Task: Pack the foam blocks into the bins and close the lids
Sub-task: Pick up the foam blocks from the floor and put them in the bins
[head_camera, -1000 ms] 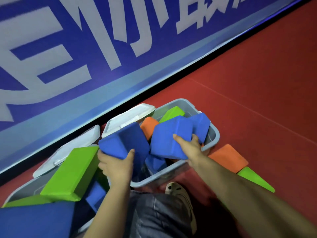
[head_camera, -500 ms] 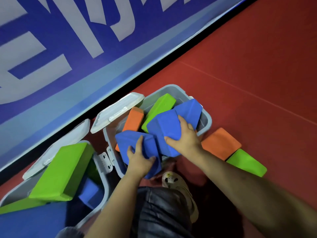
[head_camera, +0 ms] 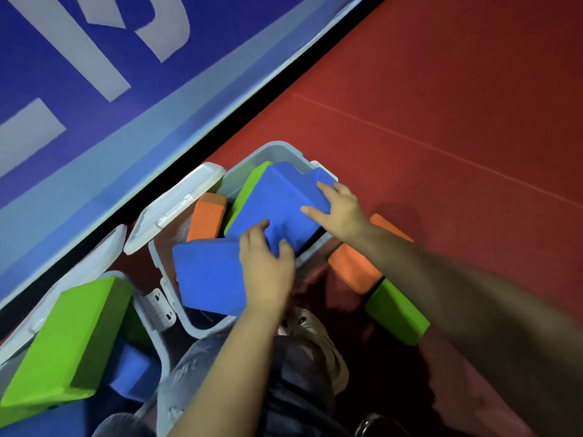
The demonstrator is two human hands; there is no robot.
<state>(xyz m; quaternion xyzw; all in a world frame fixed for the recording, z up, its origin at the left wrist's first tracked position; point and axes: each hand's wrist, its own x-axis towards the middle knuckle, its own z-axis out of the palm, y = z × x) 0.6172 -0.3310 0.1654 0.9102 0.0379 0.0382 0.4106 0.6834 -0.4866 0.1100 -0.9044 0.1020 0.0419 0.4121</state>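
Observation:
The grey bin [head_camera: 279,150] stands open on the red floor, its white lid [head_camera: 176,206] swung back to the left. Inside are an orange block [head_camera: 206,219], a green block [head_camera: 249,187] and two blue blocks. The large blue block [head_camera: 277,200] lies tilted across the bin's top. The near blue block [head_camera: 208,275] sticks out over the front rim. My left hand [head_camera: 268,272] rests on the near blue block, with its fingers curled on the large block's lower edge. Flat on the large block's right end lies my right hand [head_camera: 342,211], fingers spread.
A second open bin [head_camera: 148,298] at lower left holds a big green block [head_camera: 72,335] and a blue one [head_camera: 132,373]. An orange block [head_camera: 350,269] and a green wedge [head_camera: 394,313] lie on the floor to the right. A blue banner wall [head_camera: 94,89] runs behind. My shoe [head_camera: 315,335] is below the bin.
Both blue blocks came down from mid-air into the right bin. My right hand shifted from gripping the block's edge to lying flat on top; my left hand slid right between the two blocks.

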